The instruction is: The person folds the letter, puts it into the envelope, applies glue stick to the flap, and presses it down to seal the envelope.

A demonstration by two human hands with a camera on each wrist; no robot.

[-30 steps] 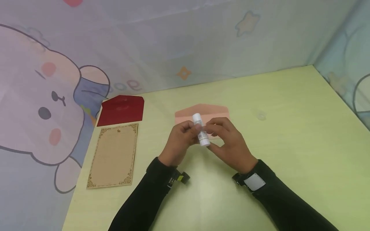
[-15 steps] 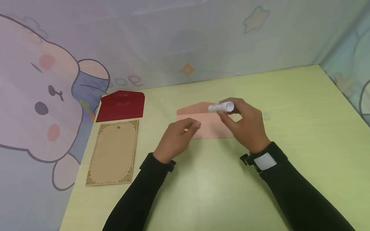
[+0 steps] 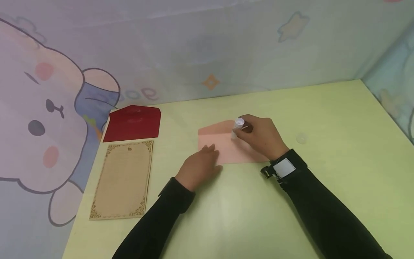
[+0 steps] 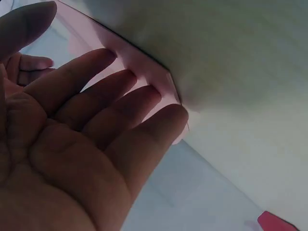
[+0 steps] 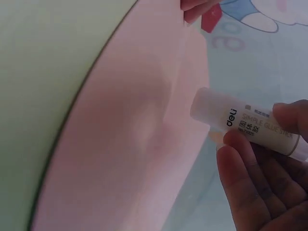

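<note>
In the head view a pink envelope [image 3: 223, 147] lies on the table with its flap unfolded toward the back. My left hand [image 3: 199, 167] rests at its lower left part, fingers extended; the left wrist view has those fingertips against the pink paper [image 4: 154, 74]. Between thumb and fingers, my right hand [image 3: 263, 136] pinches a white glue stick [image 5: 245, 120] marked "deli", held roughly upright over the envelope near the flap fold. Whether the stick's lower end touches the paper I cannot tell.
To the left lies a red envelope [image 3: 132, 124], its flap also unfolded. Below it sits a tan sheet of letter paper [image 3: 122, 180] with an ornate border. A small clear disc [image 3: 301, 138] is on the table right of my right hand. A printed cloth [image 3: 181, 46] hangs behind.
Both hands were at the glue stick; my left hand has let go and come down onto the pink envelope. The right hand carried the stick right, then tipped it upright over the paper.
</note>
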